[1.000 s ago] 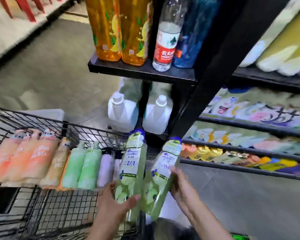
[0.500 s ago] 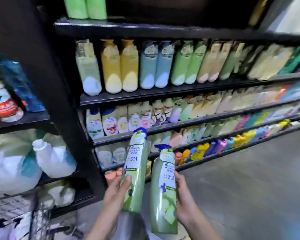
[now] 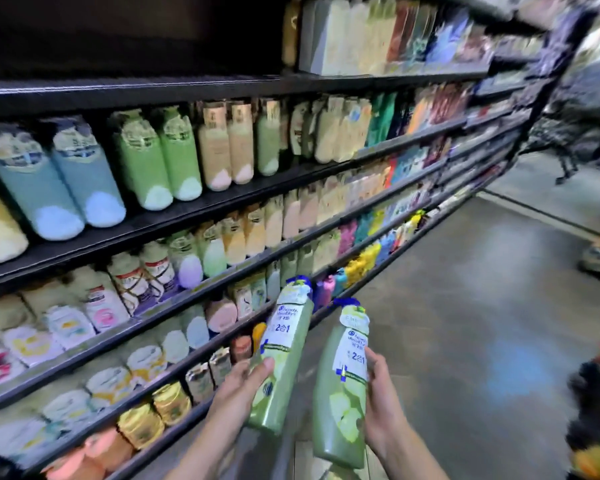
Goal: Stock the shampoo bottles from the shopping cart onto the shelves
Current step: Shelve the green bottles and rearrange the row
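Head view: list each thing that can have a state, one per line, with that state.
Left hand: grips the left green bottle low on its body.
Right hand: grips the right green bottle at its side.
Left green bottle: held in the air, blue cap on, leaning right.
Right green bottle: held in the air, blue cap on, nearly upright.
Shelves: stocked with rows of bottles, blurred.
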### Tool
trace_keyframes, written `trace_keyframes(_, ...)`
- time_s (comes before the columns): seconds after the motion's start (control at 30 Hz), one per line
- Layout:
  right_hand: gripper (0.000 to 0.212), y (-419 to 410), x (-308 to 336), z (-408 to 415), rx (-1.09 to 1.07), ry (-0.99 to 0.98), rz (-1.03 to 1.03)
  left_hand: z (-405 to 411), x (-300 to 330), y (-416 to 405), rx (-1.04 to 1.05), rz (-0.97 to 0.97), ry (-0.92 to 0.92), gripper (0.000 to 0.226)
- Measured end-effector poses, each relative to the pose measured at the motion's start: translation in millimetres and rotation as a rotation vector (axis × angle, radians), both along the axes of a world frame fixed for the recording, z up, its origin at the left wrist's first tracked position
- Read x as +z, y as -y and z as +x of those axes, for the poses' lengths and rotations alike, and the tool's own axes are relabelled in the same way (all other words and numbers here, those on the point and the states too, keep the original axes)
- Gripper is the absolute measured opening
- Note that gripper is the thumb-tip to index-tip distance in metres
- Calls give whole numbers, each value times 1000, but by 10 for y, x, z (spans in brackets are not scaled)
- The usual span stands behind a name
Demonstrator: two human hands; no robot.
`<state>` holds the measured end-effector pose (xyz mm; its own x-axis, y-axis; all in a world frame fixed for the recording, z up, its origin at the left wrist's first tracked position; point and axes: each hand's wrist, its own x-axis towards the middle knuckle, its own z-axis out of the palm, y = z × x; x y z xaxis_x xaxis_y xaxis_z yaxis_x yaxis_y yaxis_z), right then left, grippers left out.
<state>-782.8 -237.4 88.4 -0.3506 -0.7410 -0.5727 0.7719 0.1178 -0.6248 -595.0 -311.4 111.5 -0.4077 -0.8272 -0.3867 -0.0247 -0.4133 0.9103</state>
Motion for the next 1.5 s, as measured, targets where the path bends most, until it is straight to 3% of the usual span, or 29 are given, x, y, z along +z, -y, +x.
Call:
trace_keyframes(0.43, 47, 1711, 432, -1853, 138, -87, -95, -2049, 143, 1502, 104, -5, -83, 29)
trace_keyframes(0.7, 37, 2769, 405, -2659, 95, -68, -154, -2645, 195, 2258, 222, -81, -78, 29)
trace_keyframes(0.87, 27, 3570, 506, -2948, 340, -77, -226, -2925, 192, 2670, 321, -149, -53, 32)
trace_keyframes(0.97, 46, 4173, 624, -3114, 426, -142, -268, -3120, 231, 2959, 421, -211, -23, 26)
trace_keyframes(1.03, 44, 4592, 731, -3217, 461, -176, -334, -3238, 272, 3144, 494, -249, 4, 19)
trace_keyframes(1.13, 31, 5215, 909, -3346, 474, -272, -439, -3406, 328, 3399, 579, -283, 16, 28)
trace_keyframes(1.23, 36, 5712, 1046, -3391, 504, -357, -545, -3509, 327, 3573, 688, -281, 15, 22)
trace_keyframes(1.33, 23, 6126, 1092, -3401, 501, -401, -586, -3608, 331, 3690, 736, -281, 3, 18)
trace_keyframes(1.43, 38, 6384, 1098, -3346, 541, -411, -580, -3677, 351, 3764, 739, -275, -17, 43)
trace_keyframes(1.5, 45, 6479, 1055, -3306, 582, -408, -567, -3714, 358, 3783, 745, -256, -4, 47)
